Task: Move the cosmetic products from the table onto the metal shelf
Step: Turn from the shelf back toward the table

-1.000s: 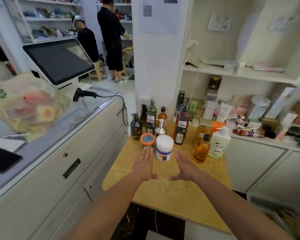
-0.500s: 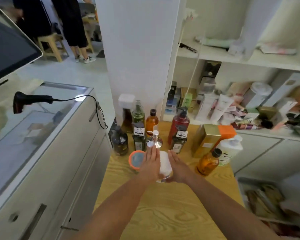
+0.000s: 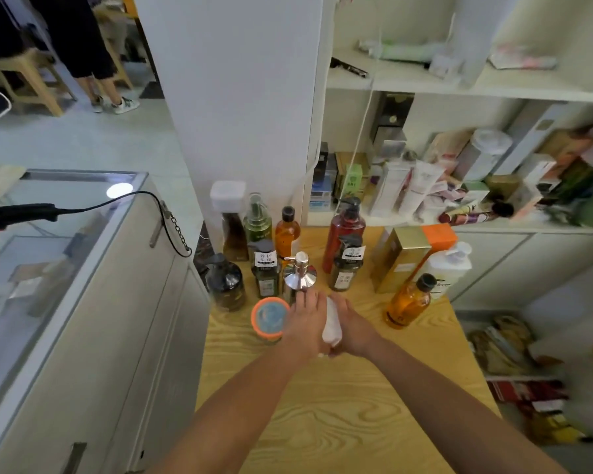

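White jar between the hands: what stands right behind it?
A silver pump bottle stands just behind the white jar. The left hand and right hand cover its sides, so whether jar and bottle touch is hidden.

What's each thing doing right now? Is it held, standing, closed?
White round jar: held between both hands.
Left hand: holds the jar's left side.
Right hand: holds its right side.
Orange-rimmed round jar: standing, lid on.
Amber bottle with black cap: upright, capped.
Silver pump bottle: upright.

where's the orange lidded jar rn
In the head view, the orange-lidded jar stands on the wooden table, just left of the left hand that holds the white jar, in front of the dark pump bottle.
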